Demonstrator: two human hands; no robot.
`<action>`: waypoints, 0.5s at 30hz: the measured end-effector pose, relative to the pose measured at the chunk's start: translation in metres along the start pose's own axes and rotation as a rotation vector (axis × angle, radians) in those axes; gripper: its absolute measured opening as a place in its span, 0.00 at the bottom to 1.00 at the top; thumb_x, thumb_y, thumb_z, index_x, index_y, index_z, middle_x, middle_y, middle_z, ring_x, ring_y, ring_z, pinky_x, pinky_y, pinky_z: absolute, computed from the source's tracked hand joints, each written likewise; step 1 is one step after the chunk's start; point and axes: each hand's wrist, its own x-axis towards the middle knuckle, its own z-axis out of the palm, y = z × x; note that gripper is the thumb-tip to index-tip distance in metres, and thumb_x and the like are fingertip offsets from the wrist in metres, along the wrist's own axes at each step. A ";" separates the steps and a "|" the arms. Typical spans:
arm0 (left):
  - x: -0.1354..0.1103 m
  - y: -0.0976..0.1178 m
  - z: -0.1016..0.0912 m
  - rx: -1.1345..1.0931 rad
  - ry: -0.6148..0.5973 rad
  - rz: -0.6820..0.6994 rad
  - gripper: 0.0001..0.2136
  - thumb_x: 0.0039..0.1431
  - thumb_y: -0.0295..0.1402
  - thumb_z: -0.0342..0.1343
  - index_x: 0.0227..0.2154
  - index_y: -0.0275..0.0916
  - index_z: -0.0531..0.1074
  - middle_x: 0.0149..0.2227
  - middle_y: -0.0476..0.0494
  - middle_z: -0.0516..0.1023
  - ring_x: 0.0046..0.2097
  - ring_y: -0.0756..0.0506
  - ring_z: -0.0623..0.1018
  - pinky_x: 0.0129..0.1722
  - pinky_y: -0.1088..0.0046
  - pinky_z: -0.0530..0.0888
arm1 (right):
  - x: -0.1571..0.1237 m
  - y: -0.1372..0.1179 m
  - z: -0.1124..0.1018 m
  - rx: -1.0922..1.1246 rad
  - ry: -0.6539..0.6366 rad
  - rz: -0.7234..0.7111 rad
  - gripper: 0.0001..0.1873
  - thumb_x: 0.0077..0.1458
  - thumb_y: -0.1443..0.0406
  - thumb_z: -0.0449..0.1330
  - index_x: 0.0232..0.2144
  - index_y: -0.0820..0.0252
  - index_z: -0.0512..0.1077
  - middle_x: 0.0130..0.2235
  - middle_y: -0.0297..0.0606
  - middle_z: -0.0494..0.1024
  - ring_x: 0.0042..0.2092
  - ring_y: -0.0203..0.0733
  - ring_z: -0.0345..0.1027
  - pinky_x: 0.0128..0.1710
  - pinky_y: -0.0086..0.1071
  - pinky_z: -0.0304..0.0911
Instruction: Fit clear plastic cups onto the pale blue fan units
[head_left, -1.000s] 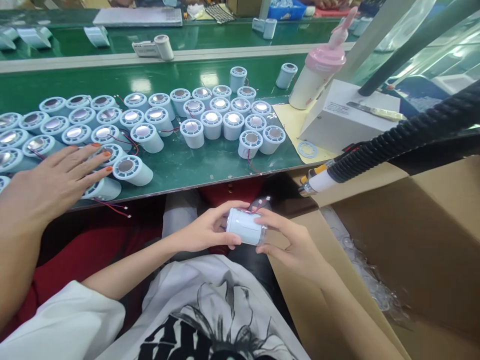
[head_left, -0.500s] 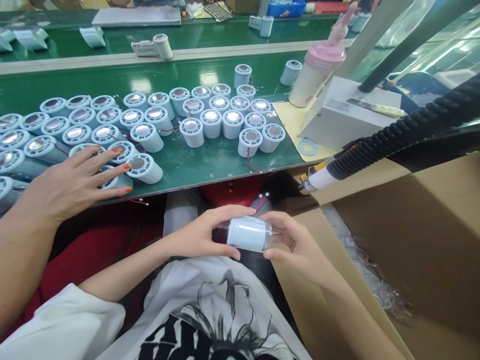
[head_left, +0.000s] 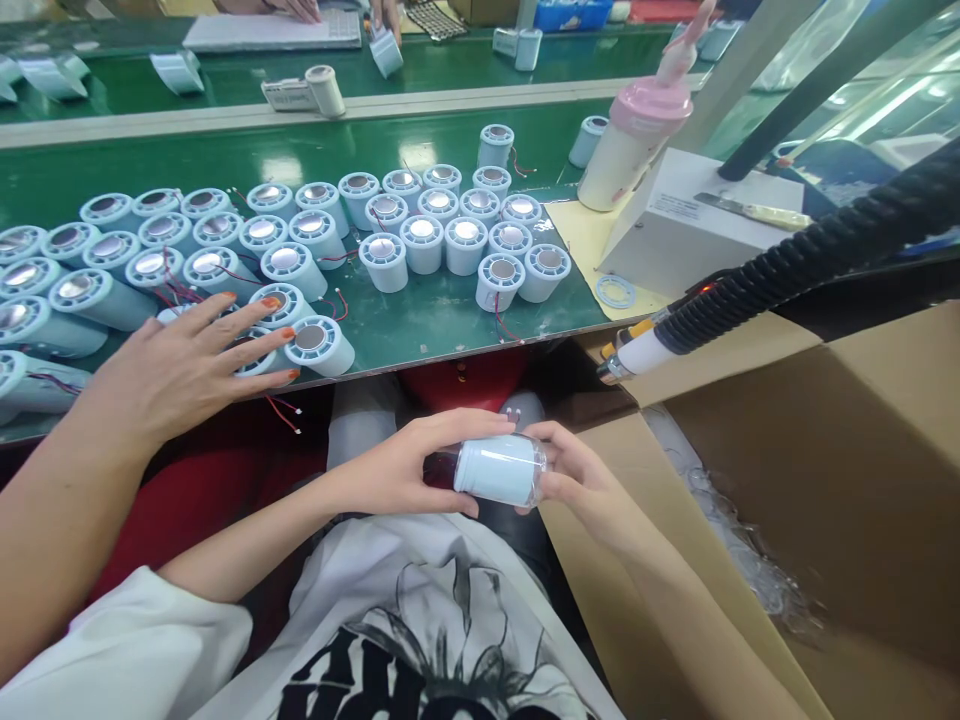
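Observation:
I hold a pale blue cylinder [head_left: 491, 469] on its side over my lap, below the table edge. My left hand [head_left: 405, 468] wraps its left end, thumb beneath and fingers over the top. My right hand [head_left: 581, 482] grips the right end, where a clear cap sits. Thin wires with small plugs stick up behind it. On the green table [head_left: 420, 320] stand many more pale blue cylinders [head_left: 421, 244] with shiny metal tops. A co-worker's hand [head_left: 180, 365] with orange nails lies flat on some tipped-over cylinders [head_left: 311, 343] at the near left.
A black corrugated hose with a white nozzle [head_left: 645, 352] reaches in from the right. A large open cardboard box [head_left: 825, 470] holding clear plastic stands at my right. A pink-capped bottle [head_left: 634, 145] and a white machine box [head_left: 690, 230] sit at the table's right end.
The co-worker's hand has slid right, pushing tipped cylinders along the table's front edge. My hands have turned the held cylinder slightly and lowered it a little.

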 end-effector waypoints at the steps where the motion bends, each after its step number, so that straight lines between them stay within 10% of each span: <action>1: 0.000 0.001 0.000 -0.004 0.001 -0.006 0.35 0.49 0.32 0.64 0.60 0.53 0.56 0.61 0.43 0.64 0.60 0.41 0.65 0.58 0.61 0.65 | 0.001 0.001 0.000 0.011 -0.001 0.015 0.19 0.49 0.56 0.65 0.39 0.57 0.64 0.33 0.31 0.74 0.29 0.32 0.70 0.28 0.27 0.70; 15: 0.003 0.008 -0.003 -0.021 -0.042 -0.104 0.29 0.54 0.37 0.57 0.58 0.60 0.57 0.61 0.56 0.63 0.63 0.43 0.62 0.60 0.60 0.60 | 0.005 0.005 0.009 0.136 0.023 0.304 0.29 0.48 0.41 0.55 0.35 0.61 0.63 0.22 0.36 0.76 0.18 0.35 0.69 0.13 0.21 0.62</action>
